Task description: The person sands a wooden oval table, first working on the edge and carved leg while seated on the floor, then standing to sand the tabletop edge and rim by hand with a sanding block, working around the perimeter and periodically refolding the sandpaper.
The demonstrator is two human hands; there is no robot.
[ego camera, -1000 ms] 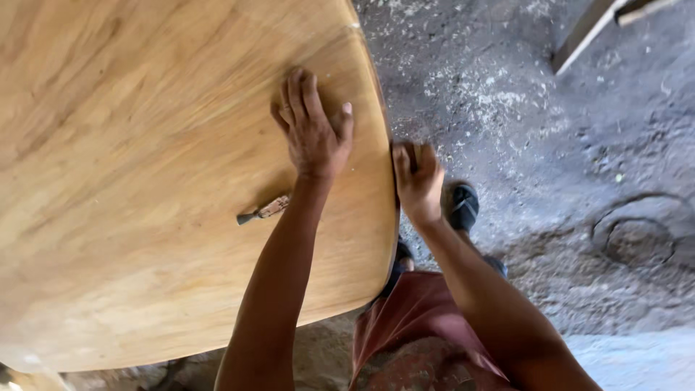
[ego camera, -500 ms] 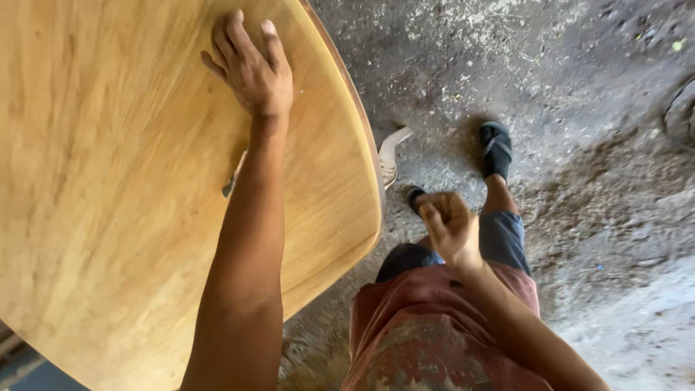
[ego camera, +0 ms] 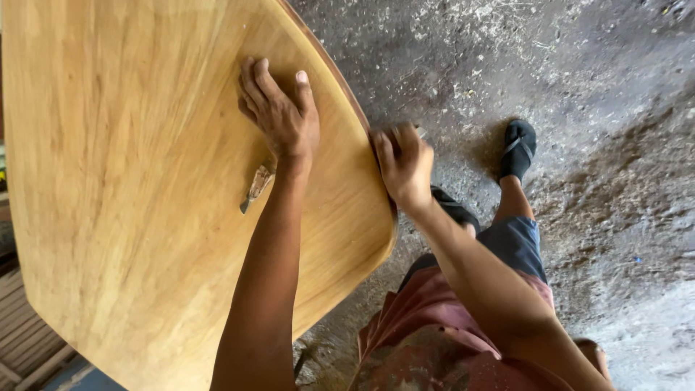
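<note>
A large rounded wooden tabletop (ego camera: 123, 188) with yellow-brown grain fills the left of the view. My left hand (ego camera: 281, 112) lies flat on it near its right edge, fingers spread. My right hand (ego camera: 402, 163) is pressed against the tabletop's curved rim, fingers closed around something pale that barely shows. A small brown chip or knot (ego camera: 256, 186) marks the wood just below my left wrist.
Grey dusty ground (ego camera: 565, 87) strewn with sawdust lies to the right. My feet in black sandals (ego camera: 518, 148) stand beside the tabletop. Wooden slats (ego camera: 25, 340) show at the lower left.
My right hand has come up from beside my leg back to the tabletop's rim. My left hand stays flat on the wood, now lower in view as the camera shifted.
</note>
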